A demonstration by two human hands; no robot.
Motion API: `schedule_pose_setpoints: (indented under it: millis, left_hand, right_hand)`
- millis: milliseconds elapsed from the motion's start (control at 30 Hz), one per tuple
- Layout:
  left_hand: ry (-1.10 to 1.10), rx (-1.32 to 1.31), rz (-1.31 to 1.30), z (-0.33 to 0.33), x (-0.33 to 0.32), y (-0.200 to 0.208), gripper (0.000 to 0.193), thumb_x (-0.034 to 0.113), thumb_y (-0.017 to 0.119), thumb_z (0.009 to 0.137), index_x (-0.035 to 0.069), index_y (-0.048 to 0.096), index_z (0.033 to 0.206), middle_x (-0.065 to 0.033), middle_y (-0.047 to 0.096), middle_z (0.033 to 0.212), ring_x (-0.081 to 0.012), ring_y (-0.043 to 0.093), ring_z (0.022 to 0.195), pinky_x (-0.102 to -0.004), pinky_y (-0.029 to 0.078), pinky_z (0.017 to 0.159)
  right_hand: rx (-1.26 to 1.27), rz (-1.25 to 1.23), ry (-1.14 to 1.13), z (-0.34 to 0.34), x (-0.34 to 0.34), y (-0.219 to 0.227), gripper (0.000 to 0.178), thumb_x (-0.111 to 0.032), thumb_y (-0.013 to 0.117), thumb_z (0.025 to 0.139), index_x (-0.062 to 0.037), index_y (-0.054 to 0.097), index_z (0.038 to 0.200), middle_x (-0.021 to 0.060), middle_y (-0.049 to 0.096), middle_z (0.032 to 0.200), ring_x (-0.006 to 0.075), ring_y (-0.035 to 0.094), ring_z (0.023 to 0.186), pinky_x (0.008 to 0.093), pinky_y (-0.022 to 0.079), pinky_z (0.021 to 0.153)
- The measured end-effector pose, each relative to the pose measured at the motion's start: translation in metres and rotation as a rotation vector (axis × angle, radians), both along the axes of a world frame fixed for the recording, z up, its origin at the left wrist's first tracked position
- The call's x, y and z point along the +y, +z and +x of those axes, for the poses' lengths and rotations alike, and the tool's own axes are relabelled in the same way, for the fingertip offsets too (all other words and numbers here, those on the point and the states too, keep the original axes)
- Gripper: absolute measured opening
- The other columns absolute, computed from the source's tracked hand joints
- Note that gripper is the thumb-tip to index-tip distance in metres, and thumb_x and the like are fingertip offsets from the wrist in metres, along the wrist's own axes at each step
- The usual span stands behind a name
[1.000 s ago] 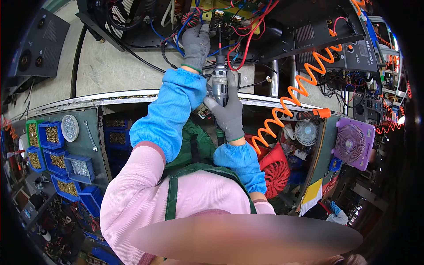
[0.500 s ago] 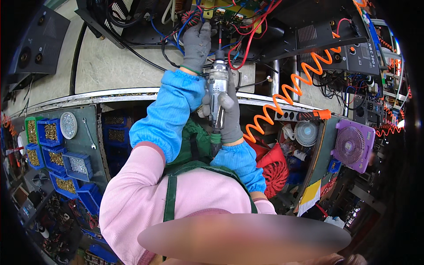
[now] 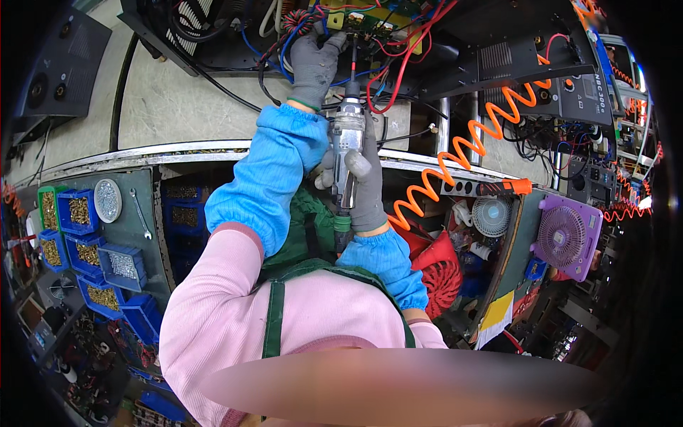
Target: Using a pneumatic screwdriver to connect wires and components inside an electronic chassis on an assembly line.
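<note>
right fingers (image 3: 327,175) around power driver (image 3: 348,129), left fingers (image 3: 331,47) near wires (image 3: 283,58)

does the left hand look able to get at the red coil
Probably yes: the left hand is close beside the red coil, and only thin wires seem to run between them.
</note>
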State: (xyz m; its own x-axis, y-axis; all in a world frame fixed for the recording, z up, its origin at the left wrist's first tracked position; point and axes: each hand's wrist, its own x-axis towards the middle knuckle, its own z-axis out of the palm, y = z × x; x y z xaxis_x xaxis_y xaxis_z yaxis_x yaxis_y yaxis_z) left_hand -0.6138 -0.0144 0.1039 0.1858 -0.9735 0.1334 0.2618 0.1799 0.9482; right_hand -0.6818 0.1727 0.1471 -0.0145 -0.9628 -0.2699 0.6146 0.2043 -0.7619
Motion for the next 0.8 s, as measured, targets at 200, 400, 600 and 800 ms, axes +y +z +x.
schedule_pose_setpoints:
  millis: [200, 400, 600, 800]
  left_hand:
    - [-0.038, -0.045, -0.033, 0.004, 0.001, -0.001, 0.026, 0.013, 0.067, 0.081, -0.001, 0.062, 0.103, -0.0073, 0.066, 0.093, -0.0137, 0.062, 0.082, -0.0253, 0.048, 0.076]
    - [-0.026, -0.07, -0.055, 0.007, -0.004, -0.01, 0.027, 0.014, 0.067, 0.081, 0.0, 0.063, 0.104, -0.0077, 0.066, 0.095, -0.0146, 0.062, 0.084, -0.0265, 0.048, 0.077]
    - [0.052, -0.727, -0.003, 0.008, -0.018, -0.029, 0.036, 0.033, 0.063, 0.083, 0.001, 0.065, 0.098, -0.0137, 0.067, 0.09, -0.0238, 0.063, 0.082, -0.0318, 0.048, 0.076]
    - [-0.102, -0.116, 0.007, 0.013, -0.007, -0.005, 0.033, 0.016, 0.062, 0.084, -0.002, 0.06, 0.111, -0.0128, 0.062, 0.111, -0.0211, 0.06, 0.096, -0.0299, 0.045, 0.083]
  right_hand:
    - [0.073, 0.031, 0.044, 0.0, 0.001, 0.0, 0.081, -0.013, 0.054, 0.078, -0.0209, 0.011, 0.146, 0.015, 0.052, 0.101, 0.0188, 0.06, 0.068, 0.0319, 0.057, 0.052]
    - [0.071, 0.021, 0.005, 0.006, -0.001, 0.0, 0.08, -0.015, 0.055, 0.079, -0.0206, 0.011, 0.145, 0.0136, 0.055, 0.089, 0.0196, 0.059, 0.06, 0.0334, 0.057, 0.051]
    - [-0.1, 0.217, -0.02, 0.001, 0.003, -0.012, 0.072, -0.018, 0.055, 0.083, -0.0219, 0.017, 0.144, 0.0123, 0.057, 0.076, 0.0218, 0.06, 0.052, 0.0305, 0.053, 0.047]
    - [0.086, 0.035, 0.01, 0.005, -0.002, 0.014, 0.084, -0.018, 0.054, 0.074, -0.0138, 0.01, 0.146, 0.0132, 0.059, 0.075, 0.0208, 0.059, 0.051, 0.0313, 0.052, 0.047]
